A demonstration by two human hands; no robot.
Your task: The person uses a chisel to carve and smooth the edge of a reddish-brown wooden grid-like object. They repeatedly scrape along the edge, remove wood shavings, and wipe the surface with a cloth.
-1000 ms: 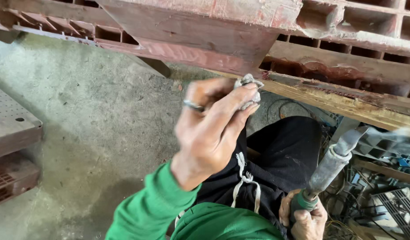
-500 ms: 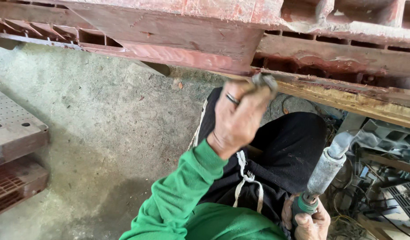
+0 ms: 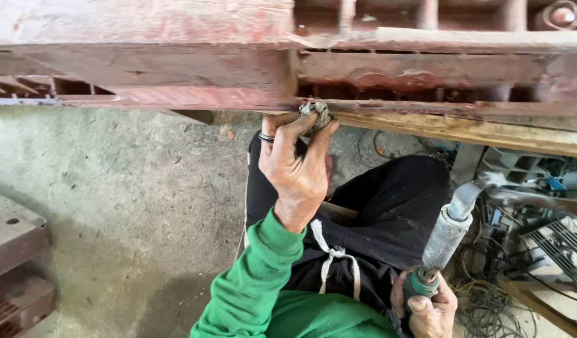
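In the head view, the left hand (image 3: 296, 172) is reaching up in a green sleeve (image 3: 254, 281) and is pinching a small grey wad of cloth (image 3: 318, 114) between thumb and fingers, clamped tight on it, with a dark ring (image 3: 266, 137) showing on one finger. The wad is pressing against the lower edge of a long rusty red metal frame (image 3: 176, 69) that is spanning the top of the picture, right where a yellowish strip (image 3: 476, 130) is running along its underside. The right hand (image 3: 429, 307) is sitting low at the bottom edge, wrapped shut around the green grip of one grey power tool (image 3: 445, 241), whose body is slanting up and to the right toward the frame without touching it. The person is wearing dark trousers (image 3: 394, 213) with a white drawstring (image 3: 332, 260) hanging at the waist. Grey concrete floor (image 3: 132, 200) is lying beneath, with two reddish perforated metal pieces (image 3: 13, 263) stacked at the left edge. At the right, a tangle of cables (image 3: 488, 300) and metal parts is lying on the floor; no container is showing clearly enough to tell its contents.
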